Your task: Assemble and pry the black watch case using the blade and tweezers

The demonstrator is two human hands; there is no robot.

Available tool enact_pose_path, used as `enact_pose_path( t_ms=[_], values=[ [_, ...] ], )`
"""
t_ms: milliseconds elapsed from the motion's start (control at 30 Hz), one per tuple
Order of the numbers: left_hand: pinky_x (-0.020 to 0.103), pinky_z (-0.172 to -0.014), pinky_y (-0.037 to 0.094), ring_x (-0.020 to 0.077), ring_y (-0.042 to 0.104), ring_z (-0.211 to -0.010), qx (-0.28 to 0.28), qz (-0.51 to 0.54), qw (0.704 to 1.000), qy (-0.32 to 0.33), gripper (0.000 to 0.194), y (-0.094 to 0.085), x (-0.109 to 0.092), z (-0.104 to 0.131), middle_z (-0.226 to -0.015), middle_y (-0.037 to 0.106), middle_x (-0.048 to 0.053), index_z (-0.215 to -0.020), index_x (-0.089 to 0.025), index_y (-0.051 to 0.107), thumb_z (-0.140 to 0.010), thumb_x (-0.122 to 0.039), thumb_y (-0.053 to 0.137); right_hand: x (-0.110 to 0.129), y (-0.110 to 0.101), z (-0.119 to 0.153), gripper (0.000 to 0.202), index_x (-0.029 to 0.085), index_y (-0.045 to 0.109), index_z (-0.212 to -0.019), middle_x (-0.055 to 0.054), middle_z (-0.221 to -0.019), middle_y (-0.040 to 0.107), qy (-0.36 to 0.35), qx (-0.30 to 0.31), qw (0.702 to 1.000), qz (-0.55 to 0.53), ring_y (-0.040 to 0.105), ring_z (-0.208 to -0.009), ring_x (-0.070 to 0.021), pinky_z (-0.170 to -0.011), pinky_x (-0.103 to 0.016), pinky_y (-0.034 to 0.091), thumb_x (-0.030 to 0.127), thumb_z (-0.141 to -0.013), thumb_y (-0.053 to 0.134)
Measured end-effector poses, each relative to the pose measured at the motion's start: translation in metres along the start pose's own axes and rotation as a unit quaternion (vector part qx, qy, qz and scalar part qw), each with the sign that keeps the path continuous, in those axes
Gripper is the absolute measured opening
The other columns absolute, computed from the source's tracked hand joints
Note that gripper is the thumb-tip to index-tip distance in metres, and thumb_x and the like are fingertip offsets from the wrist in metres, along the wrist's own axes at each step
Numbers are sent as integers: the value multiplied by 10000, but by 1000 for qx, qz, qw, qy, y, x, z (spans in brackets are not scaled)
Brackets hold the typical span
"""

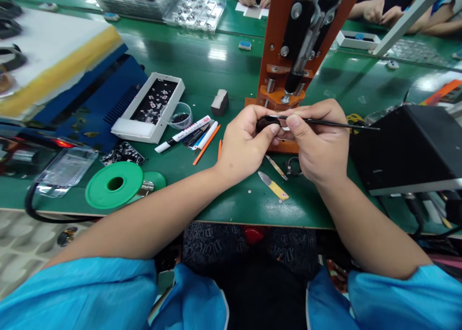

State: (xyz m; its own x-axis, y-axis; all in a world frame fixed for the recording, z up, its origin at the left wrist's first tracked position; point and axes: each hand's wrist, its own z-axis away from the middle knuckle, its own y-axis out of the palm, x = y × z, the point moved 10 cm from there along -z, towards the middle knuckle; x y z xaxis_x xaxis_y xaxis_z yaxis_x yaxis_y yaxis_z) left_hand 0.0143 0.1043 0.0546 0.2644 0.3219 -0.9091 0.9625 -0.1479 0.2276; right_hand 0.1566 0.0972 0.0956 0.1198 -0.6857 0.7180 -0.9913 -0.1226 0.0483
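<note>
Pinching a black part (267, 123) between thumb and fingers, the left hand (245, 144) holds it just left of the right hand (322, 144). That hand pinches a thin rod (335, 124), long axis crosswise, its left end at the part, contact unclear

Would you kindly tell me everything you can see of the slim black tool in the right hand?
The slim black tool is a long, straight, glossy rod, its material unclear. It lies nearly level, pinched between thumb and fingers of the right hand. Its free end points right, slightly lower; the other end is by the dark piece in the left hand, contact unclear.
</note>
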Motion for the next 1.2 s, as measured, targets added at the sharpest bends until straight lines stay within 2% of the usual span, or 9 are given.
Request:
enact_pose_path(
  t_ms=[100,267,400,533,667,800,867,1000,1200],
  values=[
    [209,-689,629,97,713,-726,6,12,1000,10,325,0,0,-2,-895,724,-14,-1077,-199,619,-943,-359,869,-4,1,-1,179,249,733,-1008,10,-1033,797,15,1,999,-34,760,-784,-144,-716,-280,703,364,-1024,870],
    [178,-701,620,82,730,-737,9,25,1000,5,359,-2,5,-3,-853,714,-38,-1022,-204,556,-944,-341,878,-2,1,0,113,254,749,-1023,7,-1046,792,21,-2,999,-40,764,-812,-149,-729,-276,704,286,-1030,857],
    [158,-694,611,63,722,-737,1,42,999,-6,320,-4,10,-4,-883,720,-40,-1018,-195,576,-935,-280,874,-2,-1,1,103,260,758,-1020,2,-1049,787,28,-6,999,-28,780,-859,-166,-752,-292,715,286,-1028,858],
    [148,-694,611,51,718,-727,0,36,999,21,245,-5,7,-4,-913,729,-40,-1023,-191,611,-947,-221,842,-1,-3,1,106,262,767,-1016,-3,-1043,784,33,-9,999,-20,798,-922,-195,-764,-319,727,284,-1016,871],
    [156,-666,619,58,712,-702,-2,23,999,33,167,-5,7,-3,-888,727,-40,-1028,-187,646,-951,-104,768,4,-3,-2,131,256,771,-981,-10,-1024,783,25,-3,1000,7,800,-993,-217,-855,-358,721,311,-1007,887],
    [176,-645,631,65,700,-681,-2,11,1000,16,195,-3,10,-2,-869,729,-41,-1016,-185,652,-938,-11,694,11,-1,-4,161,252,773,-941,-9,-988,781,0,13,999,41,791,-991,-215,-912,-369,692,335,-998,899],
    [165,-630,622,60,695,-672,-5,3,1000,14,202,-3,10,-3,-857,726,-45,-1006,-184,648,-935,2,685,6,-1,-4,176,253,762,-959,-3,-1001,781,12,17,999,39,793,-1000,-214,-917,-372,697,361,-1005,893],
    [143,-635,613,53,704,-677,-7,1,1000,18,198,-5,7,-5,-869,739,-44,-1025,-182,650,-934,-14,703,-7,-4,0,181,262,712,-1077,-5,-1099,776,40,6,999,22,798,-981,-203,-889,-372,720,407,-1066,821],
    [189,-691,637,82,731,-717,6,-34,999,8,195,-8,12,-6,-915,734,-23,-1128,-194,626,-995,-210,768,-4,-17,-2,315,278,613,-1121,-14,-1107,739,26,-64,989,129,791,-928,-186,-799,-321,707,587,-1130,671]
  ],
)
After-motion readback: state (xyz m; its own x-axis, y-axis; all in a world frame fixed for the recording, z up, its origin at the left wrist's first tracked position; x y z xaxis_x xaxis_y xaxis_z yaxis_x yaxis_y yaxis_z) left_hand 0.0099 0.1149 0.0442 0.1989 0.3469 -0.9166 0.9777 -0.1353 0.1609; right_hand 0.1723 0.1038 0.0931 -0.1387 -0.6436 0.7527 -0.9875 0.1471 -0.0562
